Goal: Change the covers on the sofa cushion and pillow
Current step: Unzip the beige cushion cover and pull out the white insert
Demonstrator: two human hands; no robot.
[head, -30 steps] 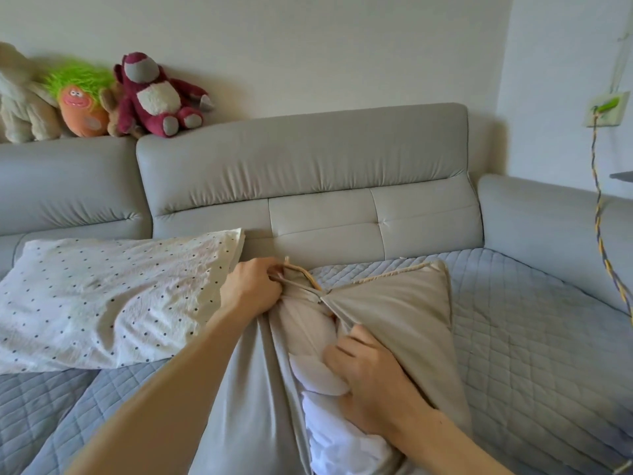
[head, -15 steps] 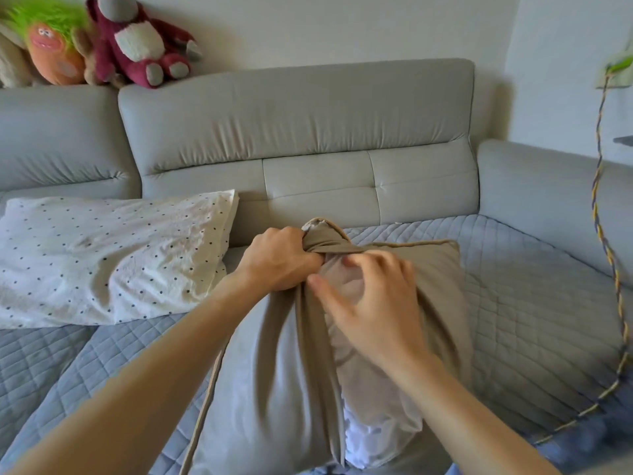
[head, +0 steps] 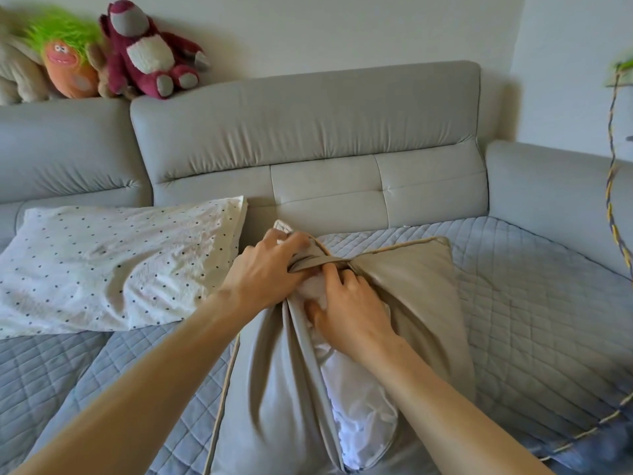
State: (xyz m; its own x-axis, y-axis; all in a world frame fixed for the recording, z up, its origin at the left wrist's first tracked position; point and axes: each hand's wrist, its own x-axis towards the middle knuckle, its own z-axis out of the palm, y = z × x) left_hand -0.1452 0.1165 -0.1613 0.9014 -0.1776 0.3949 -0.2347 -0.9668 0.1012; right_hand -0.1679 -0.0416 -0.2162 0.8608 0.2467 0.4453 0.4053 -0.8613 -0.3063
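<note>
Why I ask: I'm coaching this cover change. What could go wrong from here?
The left hand grips the beige cover bunched tight at its opening; hard pulling might strain the seam. The right hand grips the white insert near the top while much of it bulges out below, so it may bunch.

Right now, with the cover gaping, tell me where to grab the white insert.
Probably its exposed bulge low in the slit, reached from the near right: there the white insert swells clear of the beige cover; higher up the left hand bunches fabric over it.
</note>
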